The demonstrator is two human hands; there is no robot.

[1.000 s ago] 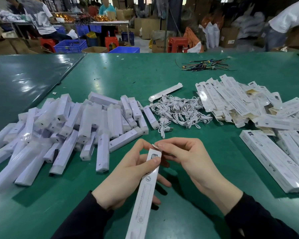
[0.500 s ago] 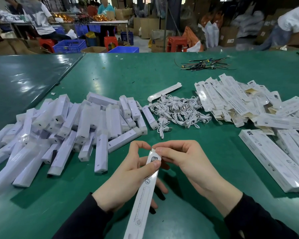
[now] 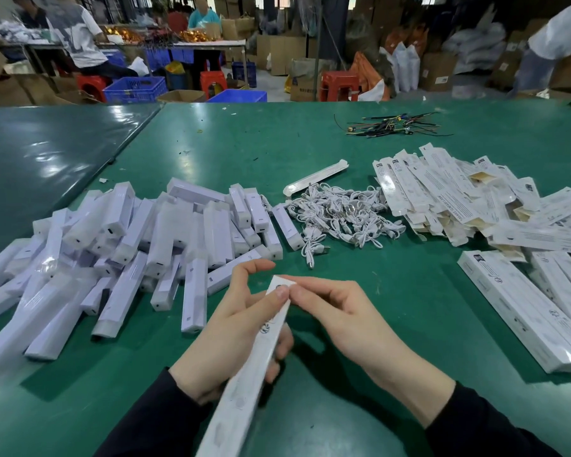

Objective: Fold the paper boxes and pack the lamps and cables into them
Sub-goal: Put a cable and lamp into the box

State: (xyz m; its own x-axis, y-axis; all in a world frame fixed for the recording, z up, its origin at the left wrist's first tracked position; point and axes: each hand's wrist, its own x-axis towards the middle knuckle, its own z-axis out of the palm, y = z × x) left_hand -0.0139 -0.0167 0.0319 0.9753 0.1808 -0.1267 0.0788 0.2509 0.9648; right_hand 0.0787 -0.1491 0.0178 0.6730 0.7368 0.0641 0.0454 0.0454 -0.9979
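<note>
A long white paper box (image 3: 244,384) slants from the bottom middle up toward the centre. My left hand (image 3: 234,331) grips it round the upper part, thumb pressed on its top end. My right hand (image 3: 337,311) pinches the box's top flap with thumb and forefinger. A heap of white lamps in clear wrap (image 3: 119,258) lies to the left. Behind my hands sits a tangle of white cables (image 3: 340,216). Flat unfolded boxes (image 3: 468,199) are piled at the right, with several folded boxes (image 3: 524,311) nearer me.
One lone white box (image 3: 315,181) lies beyond the cables. A bundle of dark wires (image 3: 396,127) sits far back on the green table (image 3: 211,150). Crates, stools, cartons and people fill the room behind the table's far edge.
My hands and the box have shifted slightly toward me and to the right; the fingers of both hands have closed tighter on the box's top end.
</note>
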